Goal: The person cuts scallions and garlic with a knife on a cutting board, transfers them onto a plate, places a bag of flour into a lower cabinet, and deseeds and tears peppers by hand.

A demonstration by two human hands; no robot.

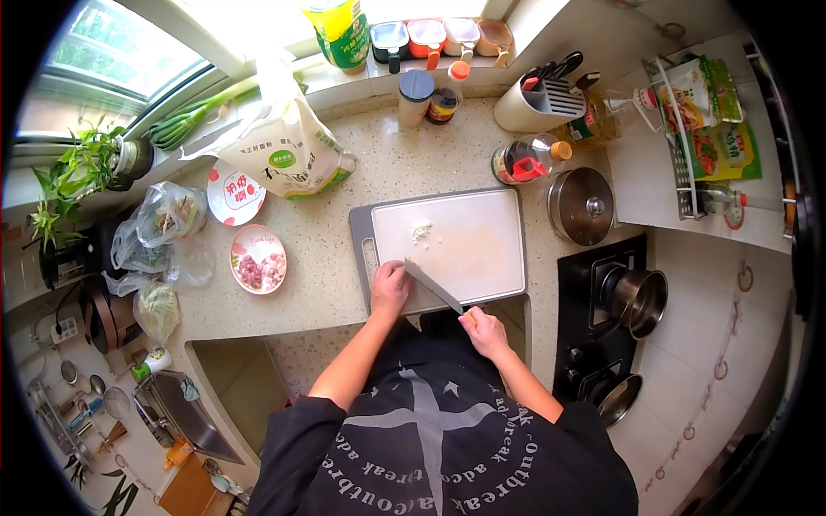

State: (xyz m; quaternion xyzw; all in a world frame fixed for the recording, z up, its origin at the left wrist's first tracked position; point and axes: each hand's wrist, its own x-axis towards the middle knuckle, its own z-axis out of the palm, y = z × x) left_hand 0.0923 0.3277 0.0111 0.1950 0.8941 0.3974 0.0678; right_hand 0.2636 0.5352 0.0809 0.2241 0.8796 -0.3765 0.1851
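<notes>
My right hand point(484, 333) grips the wooden handle of a kitchen knife point(434, 285) at the front edge of the cutting board point(482, 249). Its blade slants up and left across the board. Close to the blade's tip, my left hand point(391, 288) rests on the board's lower left part with its fingers curled; whatever is under them is hidden. Small white chopped pieces point(422, 230) lie on the board's upper left area. The board is white with a grey border and a handle slot on the left.
Left of the board sit a bowl of cut meat point(261, 260), a patterned plate point(235, 194), a large flour bag point(288, 155) and plastic bags point(159, 224). Beyond are bottles point(447, 95) and a knife block point(542, 101). A lidded pot point(581, 206) and stove point(594, 318) are right.
</notes>
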